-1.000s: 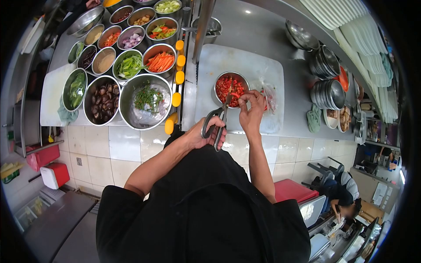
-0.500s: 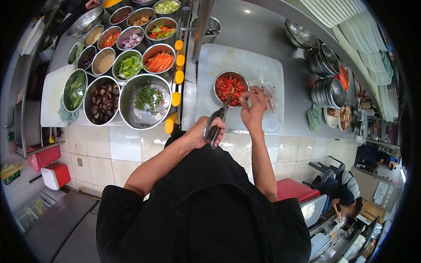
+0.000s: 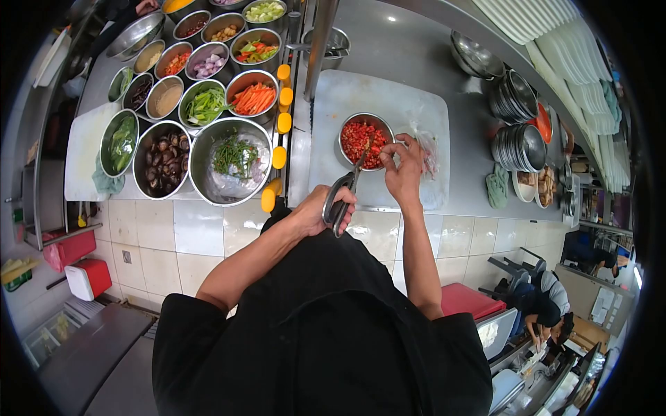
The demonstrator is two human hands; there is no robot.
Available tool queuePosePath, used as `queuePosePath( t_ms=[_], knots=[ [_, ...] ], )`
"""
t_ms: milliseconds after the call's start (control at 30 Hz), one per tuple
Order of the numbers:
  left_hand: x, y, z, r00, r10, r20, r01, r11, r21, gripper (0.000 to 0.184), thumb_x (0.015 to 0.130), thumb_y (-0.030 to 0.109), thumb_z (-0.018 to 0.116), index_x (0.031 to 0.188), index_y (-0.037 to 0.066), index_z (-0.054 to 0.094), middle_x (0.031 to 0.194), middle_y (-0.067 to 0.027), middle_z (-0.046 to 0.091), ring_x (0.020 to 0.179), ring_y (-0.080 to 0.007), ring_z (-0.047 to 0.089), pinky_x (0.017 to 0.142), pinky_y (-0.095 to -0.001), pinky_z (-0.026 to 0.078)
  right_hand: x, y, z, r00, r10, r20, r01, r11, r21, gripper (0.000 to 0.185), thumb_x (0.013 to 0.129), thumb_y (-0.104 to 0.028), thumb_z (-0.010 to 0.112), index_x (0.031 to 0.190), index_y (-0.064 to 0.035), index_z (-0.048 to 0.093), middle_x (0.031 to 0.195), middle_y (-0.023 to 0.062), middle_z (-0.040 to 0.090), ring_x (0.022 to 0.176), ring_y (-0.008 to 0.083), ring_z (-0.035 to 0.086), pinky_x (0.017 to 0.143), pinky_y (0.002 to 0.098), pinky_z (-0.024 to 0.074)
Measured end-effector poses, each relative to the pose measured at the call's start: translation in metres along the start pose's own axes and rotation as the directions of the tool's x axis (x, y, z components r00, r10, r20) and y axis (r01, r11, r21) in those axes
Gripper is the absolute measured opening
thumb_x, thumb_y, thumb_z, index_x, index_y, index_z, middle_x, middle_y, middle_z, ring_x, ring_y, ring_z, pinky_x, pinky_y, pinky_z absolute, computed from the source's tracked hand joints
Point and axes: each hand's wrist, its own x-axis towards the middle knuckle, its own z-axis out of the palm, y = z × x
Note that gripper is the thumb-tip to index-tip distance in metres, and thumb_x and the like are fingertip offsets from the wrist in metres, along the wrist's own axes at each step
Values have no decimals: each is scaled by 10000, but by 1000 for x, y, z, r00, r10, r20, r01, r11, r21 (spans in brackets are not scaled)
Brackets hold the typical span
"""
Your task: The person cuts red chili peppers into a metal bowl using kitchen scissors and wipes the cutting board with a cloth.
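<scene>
My left hand [image 3: 320, 210] is closed around the dark handles of a pair of scissors [image 3: 340, 197]. The blades point up into a steel bowl [image 3: 340, 147] of chopped red chillies [image 3: 365, 139]. At the bowl's right rim is my right hand [image 3: 404, 168], its fingers curled and thumb and forefinger close together. Whatever lies between those fingertips is too small to make out. Just behind this hand, a clear plastic bag [image 3: 426, 154] with some red in it lies on the white cutting board [image 3: 333, 97] under the bowl.
Steel containers of cut vegetables stand at left, including carrots [image 3: 254, 98], mushrooms [image 3: 162, 161] and green herbs [image 3: 234, 154]. Yellow-capped bottles [image 3: 279, 157] line the counter gap. Stacked bowls [image 3: 519, 147] and a green cloth [image 3: 497, 184] sit at right. Another person [image 3: 544, 308] is at lower right.
The scissor tips now reach among the chillies. The red piece seen by my right fingertips no longer shows there, and that hand has shifted slightly right.
</scene>
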Motion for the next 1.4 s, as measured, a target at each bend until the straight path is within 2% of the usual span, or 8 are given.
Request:
queuePosePath(
  t_ms=[133, 233, 400, 533, 667, 800, 1200, 1400],
  knots=[
    [-3, -1, -1, 981, -126, 149, 140, 987, -83, 417, 811, 390, 541, 826, -23, 596, 684, -129, 613, 583, -231, 618, 555, -363, 540, 1, -3, 0, 1000, -18, -9, 19, 999, 28, 87, 739, -54, 685, 818, -78, 658, 1192, 94, 516, 1118, 316, 415, 970, 434, 314],
    [2, -2, 1, 984, -117, 137, 131, 986, -99, 402, 807, 376, 553, 826, -23, 597, 685, -133, 614, 579, -234, 618, 556, -365, 540, 2, -5, 3, 1000, -28, 7, 28, 999, 44, 85, 724, -40, 682, 798, -72, 655, 1195, 102, 512, 1119, 322, 405, 971, 438, 312],
    [-4, 4, 1, 1000, -30, 3, 30, 999, -36, 289, 793, 271, 596, 788, -18, 601, 632, -117, 599, 504, -210, 596, 441, -323, 514, 4, -2, 5, 1000, -18, 6, 18, 1000, 9, 89, 730, -48, 680, 812, -75, 659, 1238, 113, 496, 1158, 333, 386, 992, 440, 302],
    [-4, 0, -4, 985, -122, 125, 135, 986, -102, 377, 796, 354, 563, 806, -22, 595, 649, -116, 596, 518, -223, 601, 472, -330, 521, 5, -1, 1, 1000, -1, 16, 1, 1000, 13, 83, 753, -65, 683, 832, -74, 659, 1300, 127, 470, 1220, 347, 363, 1024, 443, 284],
    [0, 0, 1, 981, -113, 156, 131, 985, -114, 402, 795, 382, 549, 816, -17, 596, 682, -127, 614, 560, -232, 613, 528, -344, 533, 5, -5, 3, 999, -42, 7, 42, 998, 40, 112, 709, -42, 692, 813, -76, 667, 1292, 131, 469, 1207, 351, 346, 1025, 465, 267],
    [4, 1, -3, 987, -100, 128, 100, 995, 7, 425, 800, 403, 530, 830, -15, 600, 730, -148, 621, 638, -242, 618, 625, -373, 537, 5, -5, 4, 999, -31, 23, 30, 999, 40, 114, 708, -47, 695, 815, -76, 669, 1303, 137, 464, 1221, 351, 334, 1038, 463, 256],
    [0, -1, -1, 980, -139, 142, 147, 988, -49, 426, 800, 399, 543, 856, -18, 608, 730, -141, 621, 636, -239, 621, 618, -373, 536, 6, -3, 5, 999, -30, 27, 28, 997, 69, 104, 706, -56, 693, 803, -77, 666, 1295, 153, 472, 1212, 355, 347, 1031, 468, 256],
    [-2, -3, 1, 994, -61, 93, 68, 995, -73, 382, 782, 352, 608, 833, -27, 608, 680, -130, 605, 563, -221, 610, 525, -349, 529, 5, -4, 7, 999, -8, 40, 4, 996, 85, 94, 710, -58, 692, 799, -74, 666, 1295, 155, 471, 1212, 355, 346, 1029, 469, 257]
  ],
)
